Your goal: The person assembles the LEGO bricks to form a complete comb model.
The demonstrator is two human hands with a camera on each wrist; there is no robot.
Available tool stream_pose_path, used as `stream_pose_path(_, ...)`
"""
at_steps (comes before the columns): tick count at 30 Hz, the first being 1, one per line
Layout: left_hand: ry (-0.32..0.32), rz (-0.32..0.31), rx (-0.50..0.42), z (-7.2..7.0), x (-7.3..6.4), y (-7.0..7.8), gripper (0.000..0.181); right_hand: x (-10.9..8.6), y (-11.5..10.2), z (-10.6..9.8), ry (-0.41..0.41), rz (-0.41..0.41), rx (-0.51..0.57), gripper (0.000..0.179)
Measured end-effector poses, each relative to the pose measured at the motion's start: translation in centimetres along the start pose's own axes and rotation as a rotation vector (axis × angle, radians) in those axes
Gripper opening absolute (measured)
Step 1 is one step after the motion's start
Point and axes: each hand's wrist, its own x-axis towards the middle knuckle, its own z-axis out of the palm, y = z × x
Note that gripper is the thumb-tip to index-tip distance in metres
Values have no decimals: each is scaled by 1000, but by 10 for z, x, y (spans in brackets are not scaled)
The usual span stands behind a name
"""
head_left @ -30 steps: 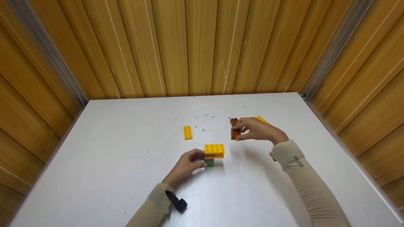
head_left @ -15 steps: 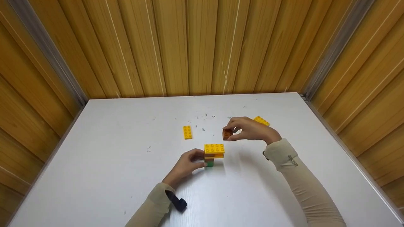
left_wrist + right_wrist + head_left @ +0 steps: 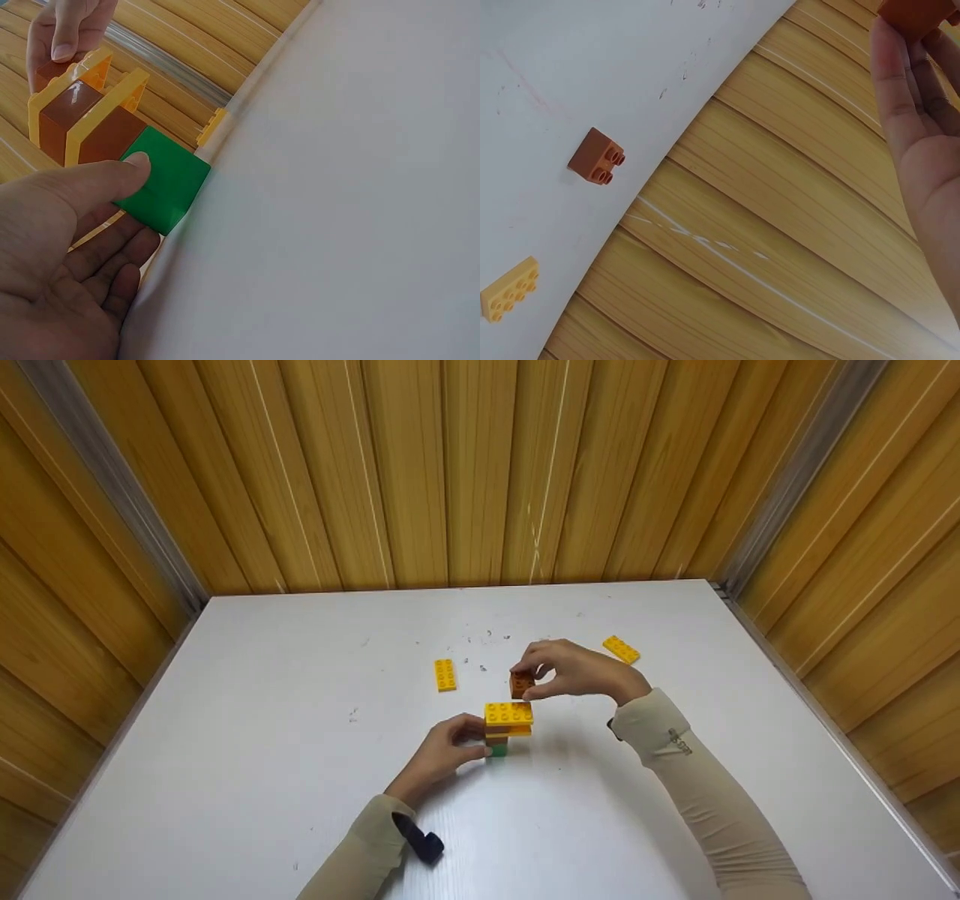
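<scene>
A small tower of toy building bricks stands on the table: a green brick (image 3: 169, 180) at the bottom, then a brown brick, a yellow plate, another brown brick and a yellow plate (image 3: 508, 712) on top. My left hand (image 3: 442, 750) holds its base, thumb on the green brick and fingers behind it. Over the back right part of the top plate, my right hand (image 3: 581, 667) pinches a brown brick (image 3: 521, 685) between thumb and fingers. In the left wrist view this brick is close to the plate; whether they touch is unclear.
Two yellow plates lie on the white table (image 3: 262, 720), one behind the tower (image 3: 445, 675) and one at the back right (image 3: 621, 649). Another brown brick (image 3: 596, 157) shows in the right wrist view. Yellow wood-patterned walls (image 3: 480, 472) border the table.
My right hand has moved left with the brown brick, from beside the loose brown brick to above the tower. The back right yellow plate has come into full view. My left hand stays put.
</scene>
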Motion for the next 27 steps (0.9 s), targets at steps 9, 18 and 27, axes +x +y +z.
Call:
stream_pose_path(9, -1, 8, -7, 0, -1, 0, 36, 6, -6, 7, -17, -51, 7, 36)
stream_pose_path(18, -4, 10, -17, 0, -2, 2, 36, 13, -12, 13, -27, -76, -23, 37)
stream_pose_path(27, -3, 29, -48, 1, -3, 1, 36, 18, -19, 19, -45, -104, -22, 32)
